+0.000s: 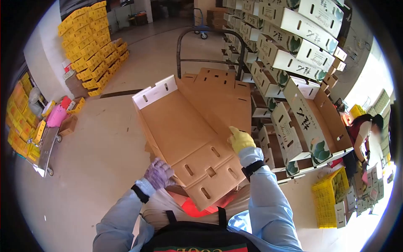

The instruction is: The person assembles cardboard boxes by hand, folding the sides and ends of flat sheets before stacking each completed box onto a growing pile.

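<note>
Far left of the left grip (158,173) there's a tall stack of yellow cardboard cartons (90,42), and that purple-gloved grip is curled onto the lower left edge of a flat, unfolded brown cardboard box (184,126) with slots and a white end flap. The box hangs tilted between both grips, with the yellow-gloved right grip (240,139) clamped on its right edge. Right of that grip lean stacks of white-and-green printed cartons (294,46), and further right another person (364,130) bends over.

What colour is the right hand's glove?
Yellow, on the right hand gripping the flat brown cardboard box; head view.
</note>
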Demonstrator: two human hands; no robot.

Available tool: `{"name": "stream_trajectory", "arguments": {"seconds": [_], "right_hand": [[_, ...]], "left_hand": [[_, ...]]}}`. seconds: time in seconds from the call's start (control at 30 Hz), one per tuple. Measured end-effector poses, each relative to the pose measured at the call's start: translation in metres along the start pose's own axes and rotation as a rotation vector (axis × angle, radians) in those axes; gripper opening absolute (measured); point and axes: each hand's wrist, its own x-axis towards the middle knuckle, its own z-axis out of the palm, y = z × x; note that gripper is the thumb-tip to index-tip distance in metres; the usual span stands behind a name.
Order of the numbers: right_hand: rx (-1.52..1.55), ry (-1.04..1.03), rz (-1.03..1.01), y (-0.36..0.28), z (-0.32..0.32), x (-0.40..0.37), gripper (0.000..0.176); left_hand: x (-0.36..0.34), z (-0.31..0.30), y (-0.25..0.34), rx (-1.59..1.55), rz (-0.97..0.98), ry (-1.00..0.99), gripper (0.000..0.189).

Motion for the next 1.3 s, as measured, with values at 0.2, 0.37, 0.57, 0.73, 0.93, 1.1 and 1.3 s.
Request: {"name": "stream_trajectory", "arguments": {"seconds": [0.2,0.37,0.57,0.73,0.93,1.1,1.3], "right_hand": [[0.095,-0.046,-0.009,-0.009,0.011,-0.082,0.042],[0.378,0.029,-0.033,0.054,0.006,-0.123,0.043],[-0.297,0.169,-0.663,0.019,-0.049,-0.068,0.051],[-0.224,0.107,-1.071,-0.009,-0.032,-0.028,0.042],[-0.23,0.319,-0.666,-0.034,0.011,-0.029,0.029],[-0.203,-0.022,-0.581,-0.057,0.032,-0.129,0.063],[0.001,-0.226,-0.776,-0.049,0.039,-0.212,0.031]], "left_hand": [[0.053,0.012,-0.041,-0.206,-0.612,-0.267,0.055],[0.08,-0.008,-0.034,-0.154,-0.241,-0.322,0.062],[0.095,-0.024,-0.026,-0.18,-0.308,-0.516,0.076],[0.092,-0.017,-0.011,-0.079,-0.201,-0.291,0.092],[0.138,0.006,0.035,-0.438,-0.171,0.036,0.06],[0.147,0.011,0.032,-0.343,-0.203,0.006,0.027],[0.155,0.005,0.026,-0.431,-0.22,-0.209,0.032]]}}
